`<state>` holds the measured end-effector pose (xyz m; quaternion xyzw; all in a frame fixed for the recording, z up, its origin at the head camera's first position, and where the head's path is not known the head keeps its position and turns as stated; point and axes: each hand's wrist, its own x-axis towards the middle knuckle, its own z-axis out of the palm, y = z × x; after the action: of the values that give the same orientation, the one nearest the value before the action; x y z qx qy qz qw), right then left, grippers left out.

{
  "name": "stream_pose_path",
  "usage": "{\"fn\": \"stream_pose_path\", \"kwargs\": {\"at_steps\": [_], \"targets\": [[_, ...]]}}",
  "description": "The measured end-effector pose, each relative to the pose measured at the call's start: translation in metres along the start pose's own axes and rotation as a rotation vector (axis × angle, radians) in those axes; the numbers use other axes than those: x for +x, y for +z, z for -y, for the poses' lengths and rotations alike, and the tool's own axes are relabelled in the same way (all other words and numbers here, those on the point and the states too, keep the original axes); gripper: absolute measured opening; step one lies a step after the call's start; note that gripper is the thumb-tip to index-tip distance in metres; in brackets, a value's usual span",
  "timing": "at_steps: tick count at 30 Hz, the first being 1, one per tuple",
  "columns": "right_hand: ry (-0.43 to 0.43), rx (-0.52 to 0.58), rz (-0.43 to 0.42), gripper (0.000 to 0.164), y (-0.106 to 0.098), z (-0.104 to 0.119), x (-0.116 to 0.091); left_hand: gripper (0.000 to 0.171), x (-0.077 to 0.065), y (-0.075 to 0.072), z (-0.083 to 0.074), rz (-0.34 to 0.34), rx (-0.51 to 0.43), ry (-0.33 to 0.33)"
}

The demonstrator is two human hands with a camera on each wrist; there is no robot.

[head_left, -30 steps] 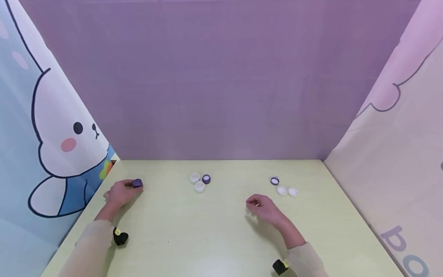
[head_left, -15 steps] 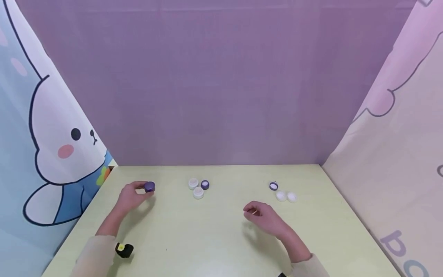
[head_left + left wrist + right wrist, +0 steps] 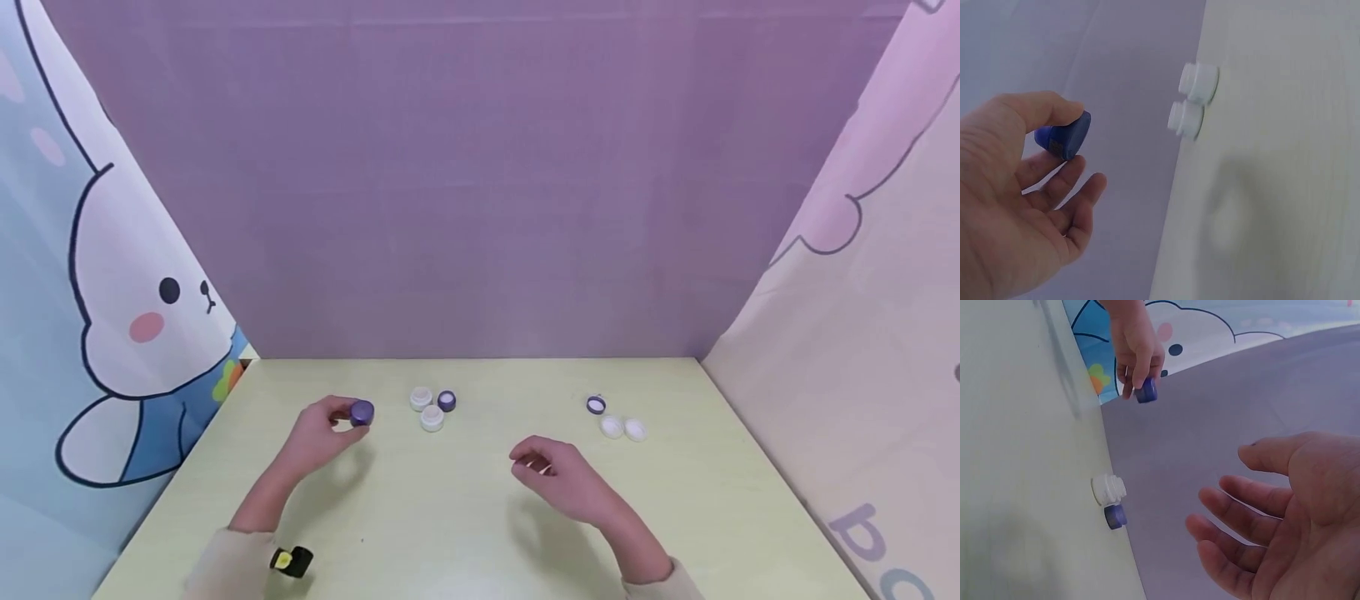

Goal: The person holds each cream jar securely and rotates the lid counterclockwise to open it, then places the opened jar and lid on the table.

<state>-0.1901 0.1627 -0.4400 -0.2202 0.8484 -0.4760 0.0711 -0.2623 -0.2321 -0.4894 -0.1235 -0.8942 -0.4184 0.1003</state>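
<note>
My left hand (image 3: 321,435) pinches a small purple jar (image 3: 362,412) between thumb and fingertips, raised above the table. The left wrist view shows the jar (image 3: 1065,136) tilted, with the other fingers loosely curled below. To its right two small white open jars (image 3: 432,418) stand close together with an open purple jar (image 3: 446,401). My right hand (image 3: 562,477) hovers over the table with fingers loosely bent and nothing in it; its palm (image 3: 1310,537) shows bare in the right wrist view.
A purple lid (image 3: 596,405) and two white lids (image 3: 634,429) lie inside up at the right of the pale table (image 3: 420,517). A purple curtain (image 3: 480,183) hangs behind the table, with printed cloths (image 3: 150,350) at both sides.
My left hand has carried the purple jar from the table's left side rightward, closer to the group of jars. My right hand has shifted slightly left, still holding nothing.
</note>
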Motion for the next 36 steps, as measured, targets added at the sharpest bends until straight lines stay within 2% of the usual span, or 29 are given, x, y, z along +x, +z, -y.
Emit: {"fn": "stream_pose_path", "kwargs": {"at_steps": [9,14,20,30,36], "targets": [[-0.027,-0.041,0.006,0.012,0.007,0.014,0.007,0.040,-0.004,0.026,-0.023,0.031,-0.100,-0.033],[-0.024,-0.064,0.010,0.013,0.010,0.015,0.012,0.041,-0.008,0.034,-0.040,0.047,-0.153,-0.012],[-0.016,-0.059,-0.005,0.014,0.013,0.014,0.018,0.039,-0.014,0.042,-0.057,0.049,-0.156,0.055],[-0.007,-0.083,-0.034,0.013,0.021,0.009,0.018,0.043,-0.026,0.057,-0.079,0.092,-0.192,0.026],[-0.046,-0.118,-0.073,0.014,0.022,0.011,0.022,0.044,-0.024,0.062,-0.091,0.077,-0.152,0.128]]}}
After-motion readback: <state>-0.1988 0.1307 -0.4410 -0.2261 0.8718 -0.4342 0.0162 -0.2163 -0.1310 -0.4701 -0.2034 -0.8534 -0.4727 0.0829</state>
